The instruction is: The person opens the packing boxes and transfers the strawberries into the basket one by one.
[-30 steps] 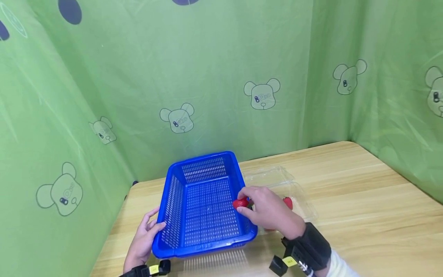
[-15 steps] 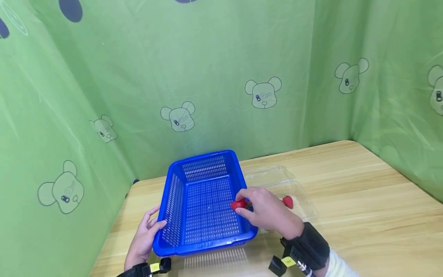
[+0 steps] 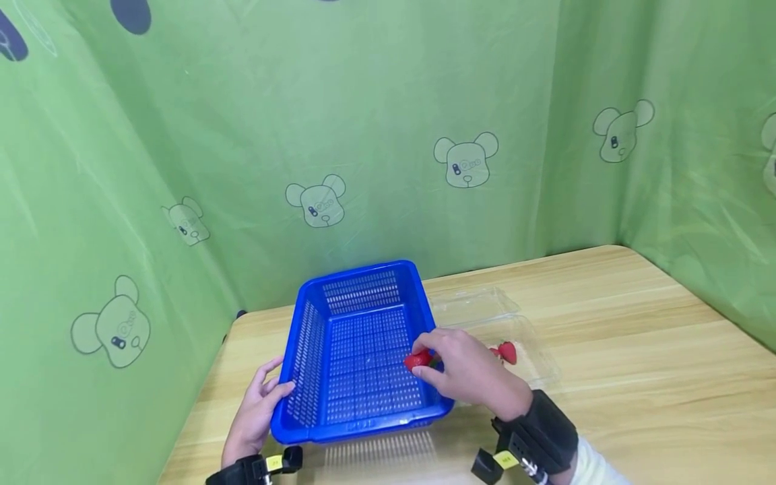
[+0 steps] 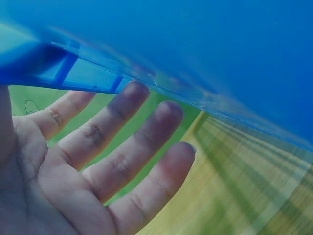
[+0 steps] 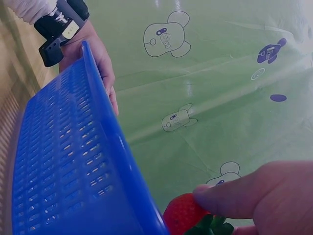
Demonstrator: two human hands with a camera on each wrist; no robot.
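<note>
A blue plastic basket [image 3: 366,426] with slotted sides stands on the table, tilted in the head view. My left hand [image 3: 253,414] holds its left side, thumb over the rim; in the left wrist view the other fingers [image 4: 168,169] extend loosely along the outside. Thumb and fingers of my right hand [image 3: 469,367] pinch a red strawberry [image 3: 417,360] over the basket's right rim. Its green leaves [image 5: 210,226] point back toward the palm in the right wrist view. Red strawberries [image 3: 508,352] lie in a clear plastic container [image 3: 533,350], partly hidden behind that hand.
The container's clear lid [image 3: 473,305] lies open behind it. Under everything is a light wooden table [image 3: 642,337]. A green curtain [image 3: 376,121] with printed bear heads hangs close behind the table and along both sides.
The right hand shifts slightly left, keeping its pinch on the strawberry. A little more red fruit shows beside it in the container. The left hand keeps its place on the basket; the head view drifts slightly.
</note>
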